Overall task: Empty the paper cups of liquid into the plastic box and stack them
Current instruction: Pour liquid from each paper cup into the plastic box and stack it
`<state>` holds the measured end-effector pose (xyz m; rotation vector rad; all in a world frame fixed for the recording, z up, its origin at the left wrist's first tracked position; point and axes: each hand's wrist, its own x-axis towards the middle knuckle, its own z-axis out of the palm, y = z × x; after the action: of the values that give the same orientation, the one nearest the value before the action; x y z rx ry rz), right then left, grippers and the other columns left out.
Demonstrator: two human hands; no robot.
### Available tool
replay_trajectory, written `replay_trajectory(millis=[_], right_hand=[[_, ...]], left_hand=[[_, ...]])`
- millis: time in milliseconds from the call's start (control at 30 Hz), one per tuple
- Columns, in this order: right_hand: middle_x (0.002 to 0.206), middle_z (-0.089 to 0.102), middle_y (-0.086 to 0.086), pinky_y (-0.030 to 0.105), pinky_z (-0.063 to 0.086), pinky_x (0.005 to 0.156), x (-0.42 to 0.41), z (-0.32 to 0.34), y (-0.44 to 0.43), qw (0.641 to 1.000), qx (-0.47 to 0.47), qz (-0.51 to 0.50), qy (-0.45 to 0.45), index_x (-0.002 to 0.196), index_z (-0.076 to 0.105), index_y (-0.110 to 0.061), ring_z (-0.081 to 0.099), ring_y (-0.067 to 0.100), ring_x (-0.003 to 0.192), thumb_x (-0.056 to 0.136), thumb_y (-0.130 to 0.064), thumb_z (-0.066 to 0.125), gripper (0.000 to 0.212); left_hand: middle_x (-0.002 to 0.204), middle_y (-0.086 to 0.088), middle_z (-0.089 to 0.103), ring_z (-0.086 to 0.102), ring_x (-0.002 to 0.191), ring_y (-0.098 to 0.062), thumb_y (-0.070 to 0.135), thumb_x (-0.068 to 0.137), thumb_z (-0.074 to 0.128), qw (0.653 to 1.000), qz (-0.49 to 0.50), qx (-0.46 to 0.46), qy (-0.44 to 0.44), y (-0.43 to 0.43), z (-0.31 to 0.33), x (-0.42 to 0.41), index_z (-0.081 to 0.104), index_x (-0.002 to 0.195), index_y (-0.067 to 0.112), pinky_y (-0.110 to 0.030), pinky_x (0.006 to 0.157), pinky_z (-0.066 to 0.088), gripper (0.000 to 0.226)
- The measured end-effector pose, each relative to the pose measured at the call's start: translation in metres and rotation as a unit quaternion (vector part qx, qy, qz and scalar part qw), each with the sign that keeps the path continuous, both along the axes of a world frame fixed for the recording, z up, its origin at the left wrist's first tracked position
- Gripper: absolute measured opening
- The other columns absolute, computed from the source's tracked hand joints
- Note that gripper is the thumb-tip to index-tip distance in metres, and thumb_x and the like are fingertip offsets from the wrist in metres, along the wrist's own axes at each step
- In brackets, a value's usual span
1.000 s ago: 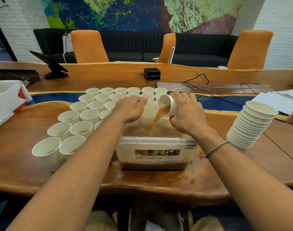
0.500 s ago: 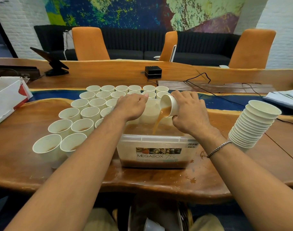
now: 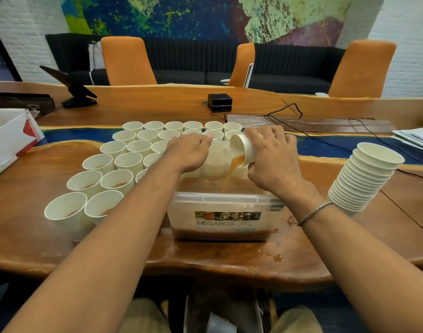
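Observation:
A clear plastic box (image 3: 226, 199) marked MEGABOX stands at the table's front middle with brown liquid in it. Over it, my right hand (image 3: 273, 162) holds a white paper cup (image 3: 242, 150) tipped to the left, and a brown stream runs from the cup into the box. My left hand (image 3: 187, 152) rests with curled fingers over the cups by the box's far left corner; what it grips is hidden. Several upright paper cups (image 3: 116, 181) with brown liquid stand in rows to the left. A leaning stack of empty cups (image 3: 364, 176) stands to the right.
Brown spills (image 3: 276, 257) wet the wooden table in front of the box. A white cardboard box (image 3: 8, 138) sits at the far left, papers (image 3: 417, 138) at the far right, black cables (image 3: 325, 126) and a small black device (image 3: 219, 102) behind.
The cup in my right hand has tipped a little further while the stream keeps running into the box. My left hand has stayed in place.

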<state>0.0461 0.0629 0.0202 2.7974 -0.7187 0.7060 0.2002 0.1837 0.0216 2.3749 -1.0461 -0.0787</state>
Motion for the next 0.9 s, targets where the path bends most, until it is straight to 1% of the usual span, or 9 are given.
replay_trajectory(millis=[233,333,467,600,667,733,800,833,900], right_hand=[[0.136,0.049,0.007,0.049,0.030,0.104,0.001,0.001,0.002,0.999,-0.047,0.009,-0.010,0.139,0.043,-0.027,0.037,0.031,0.131,0.076,-0.026,0.075,0.071],[0.138,0.049,0.011,0.054,0.028,0.108,0.002,0.002,0.003,0.997,-0.068,0.016,-0.014,0.138,0.046,-0.025,0.037,0.034,0.134,0.073,-0.024,0.078,0.073],[0.143,0.045,0.010,0.058,0.020,0.115,0.001,0.003,0.003,0.997,-0.080,0.016,0.014,0.141,0.041,-0.026,0.033,0.032,0.138,0.075,-0.027,0.078,0.076],[0.133,0.053,0.002,0.056,0.016,0.117,0.002,0.001,0.002,0.997,-0.031,0.020,0.069,0.141,0.036,-0.027,0.047,0.025,0.128,0.081,-0.036,0.070,0.070],[0.125,0.058,0.001,0.048,0.030,0.110,0.001,0.001,0.001,0.998,0.038,0.022,0.051,0.136,0.036,-0.024,0.055,0.025,0.117,0.082,-0.040,0.068,0.065],[0.122,0.061,0.001,0.040,0.043,0.090,-0.004,0.005,0.001,0.993,0.114,0.038,-0.017,0.134,0.037,-0.022,0.060,0.024,0.108,0.082,-0.042,0.070,0.065],[0.119,0.061,0.000,0.033,0.045,0.073,-0.010,0.009,0.001,0.983,0.157,0.059,-0.071,0.135,0.036,-0.025,0.060,0.022,0.101,0.081,-0.046,0.073,0.068],[0.116,0.061,-0.001,0.032,0.043,0.070,-0.014,0.013,0.000,0.981,0.158,0.066,-0.086,0.135,0.034,-0.026,0.058,0.020,0.097,0.081,-0.048,0.073,0.070],[0.114,0.058,-0.001,0.030,0.044,0.068,-0.020,0.021,-0.005,0.978,0.161,0.068,-0.113,0.137,0.031,-0.028,0.055,0.018,0.095,0.080,-0.050,0.073,0.074]], left_hand=[[0.135,-0.012,0.061,0.050,0.126,-0.032,0.042,0.109,0.023,1.000,-0.002,-0.001,-0.004,0.000,0.000,0.000,0.069,0.116,0.013,-0.049,0.111,0.033,0.055],[0.127,-0.012,0.065,0.052,0.121,-0.032,0.042,0.109,0.024,1.000,-0.003,-0.002,-0.007,0.000,-0.001,0.000,0.067,0.097,0.014,-0.049,0.109,0.035,0.053],[0.117,-0.013,0.067,0.054,0.112,-0.032,0.043,0.109,0.025,1.000,-0.004,-0.010,-0.021,-0.001,-0.003,0.001,0.052,0.070,0.022,-0.049,0.105,0.038,0.051],[0.110,-0.013,0.067,0.055,0.107,-0.032,0.043,0.109,0.027,0.999,-0.008,-0.017,-0.030,-0.003,-0.005,0.003,0.044,0.063,0.024,-0.049,0.101,0.040,0.052],[0.097,-0.010,0.065,0.056,0.105,-0.034,0.042,0.108,0.030,0.999,-0.008,-0.028,-0.033,-0.004,-0.006,0.005,0.044,0.060,0.024,-0.049,0.097,0.041,0.053],[0.089,-0.005,0.062,0.057,0.105,-0.032,0.042,0.106,0.033,0.997,0.003,-0.068,-0.048,-0.005,-0.004,0.005,0.057,0.065,0.021,-0.048,0.093,0.042,0.052],[0.097,-0.004,0.069,0.059,0.104,-0.027,0.044,0.106,0.032,0.989,0.019,-0.126,-0.074,-0.009,0.005,-0.004,0.071,0.086,0.017,-0.048,0.094,0.044,0.052],[0.098,-0.003,0.071,0.061,0.100,-0.025,0.046,0.106,0.031,0.984,0.020,-0.165,-0.067,-0.014,0.013,-0.012,0.073,0.093,0.015,-0.046,0.092,0.046,0.054],[0.094,0.002,0.071,0.063,0.091,-0.017,0.048,0.106,0.030,0.970,0.011,-0.244,0.025,-0.031,0.033,-0.035,0.072,0.095,0.016,-0.040,0.083,0.051,0.054]])
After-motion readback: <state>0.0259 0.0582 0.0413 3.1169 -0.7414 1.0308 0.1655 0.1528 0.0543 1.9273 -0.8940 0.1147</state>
